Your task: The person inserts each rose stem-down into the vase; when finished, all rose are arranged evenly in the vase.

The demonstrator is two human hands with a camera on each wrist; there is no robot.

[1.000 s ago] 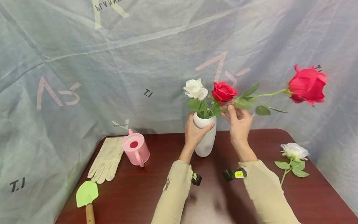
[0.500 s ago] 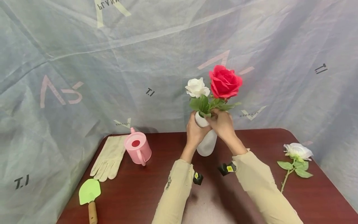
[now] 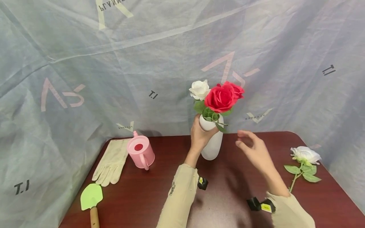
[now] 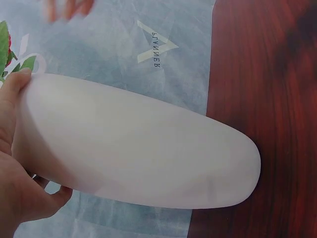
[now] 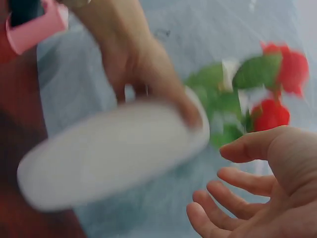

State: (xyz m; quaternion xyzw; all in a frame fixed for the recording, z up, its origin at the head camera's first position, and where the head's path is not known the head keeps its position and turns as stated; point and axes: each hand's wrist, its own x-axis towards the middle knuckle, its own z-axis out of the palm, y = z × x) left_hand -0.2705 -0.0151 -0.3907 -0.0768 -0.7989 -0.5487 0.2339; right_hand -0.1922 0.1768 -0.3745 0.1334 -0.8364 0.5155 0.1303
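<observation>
My left hand (image 3: 198, 134) grips a white vase (image 3: 212, 146) near its mouth, thumb across the front. In the left wrist view the vase (image 4: 138, 148) runs from the grip down to the tabletop. Out of its mouth rise a white rose (image 3: 199, 90) and two red roses, the larger red rose (image 3: 220, 100) overlapping the smaller red rose (image 3: 238, 91). Their lower stems are hidden inside. To the right of the vase, my right hand (image 3: 256, 152) is in the air with loosely bent fingers and nothing in them. The right wrist view shows these fingers (image 5: 230, 198) spread.
A white rose (image 3: 305, 155) with leaves lies on the right of the dark red table (image 3: 159, 196). At left are a pink watering can (image 3: 141, 152), a pale glove (image 3: 112, 161) and a green trowel (image 3: 91, 196) with a wooden handle. A grey cloth hangs behind.
My right hand brought the larger red rose over from the right, set it into the vase, let go and drew back to the right. My left hand has kept its grip.
</observation>
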